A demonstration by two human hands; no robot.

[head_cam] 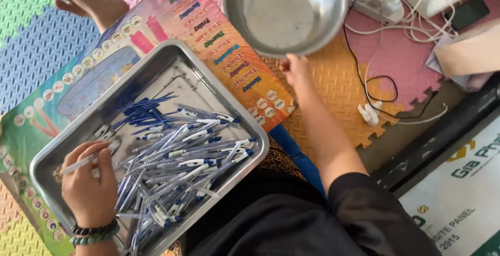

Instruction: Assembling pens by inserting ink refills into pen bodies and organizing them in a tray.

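My left hand [89, 183] is curled around one clear pen barrel [83, 161] near the left corner of the steel tray [70, 136]; the heap of blue-and-clear pens [177, 157] fills its right half, some lying close to the near rim, so a nudge of my wrist could, I think, spill them onto the foam mat [333, 87]; farther off, my right hand [297, 71] pinches the near rim of the empty steel bowl [284, 11] at the mat's far edge; held by so little, it may tip or slip toward the white cables [385, 6].
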